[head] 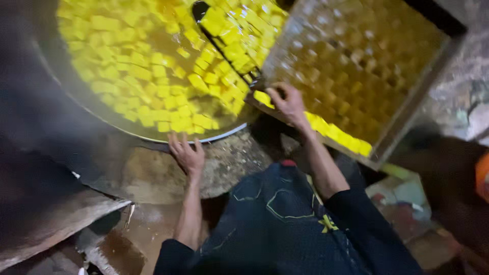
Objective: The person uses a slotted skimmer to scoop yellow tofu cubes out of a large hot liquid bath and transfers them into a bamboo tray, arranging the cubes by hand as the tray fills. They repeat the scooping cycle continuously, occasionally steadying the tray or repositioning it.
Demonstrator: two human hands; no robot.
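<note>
**A:** ok so what's the main thing here?

**B:** the wooden tray (407,109). It's tilted, its low corner hanging over the rim of the big wok (76,91), upper right of the view. Its mesh bottom is covered in darker golden cubes (356,56), and a row of brighter yellow cubes (336,133) is bunched along the lower frame edge.

**A:** who's got hold of it?

**B:** the right hand (289,104). Fingers are curled over the tray's lower edge near the corner that meets the wok, so it's gripping the frame. Forearm is bare, dark sleeve pushed up by the elbow.

**A:** and the other one?

**B:** left hand (187,153) is flat with fingers spread and loose, not holding anything. It's pressed on the rough stone surround (229,163) just below the wok's metal rim, fingertips right up at the rim. Can't tell if they actually touch the metal.

**A:** what's in the wok?

**B:** packed with yellow cubes (153,71) floating in a yellowish liquid, looks like tofu chunks but I wouldn't swear to it. A dark slim handle (219,46) runs across the wok toward the tray corner.

**A:** anything else around?

**B:** the person's dark clothing (275,224) fills the bottom middle. Left of that, worn slabs and rubble (61,224). Right side is dim, with some blurry coloured clutter (402,203) on the ground and an orange shape (483,175) at the edge, too blurred to identify.
</note>
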